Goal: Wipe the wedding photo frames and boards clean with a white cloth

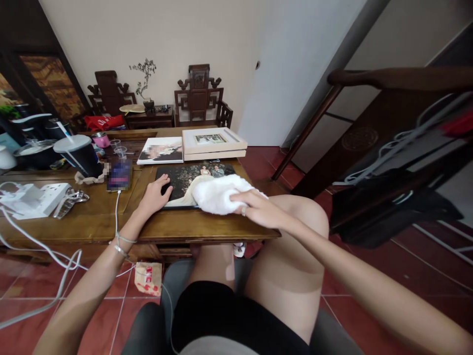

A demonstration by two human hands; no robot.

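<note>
A dark wedding photo panel [181,173] lies flat near the front edge of the wooden table [177,227]. On its left edge rests my left hand [157,194], fingers stretched out and holding nothing. My right hand [254,204] grips a white fluffy cloth [219,193], which covers the right part of the panel. Behind the panel are a white photo album or panel [173,150] and a pale box [214,149] with a picture on its top.
Left on the table are a phone [119,176] on a charging cable, a dark lidded cup [77,155] with a straw and a white power strip [48,197]. A paper bag [148,278] lies on the floor. A wooden chair [318,138] stands at right.
</note>
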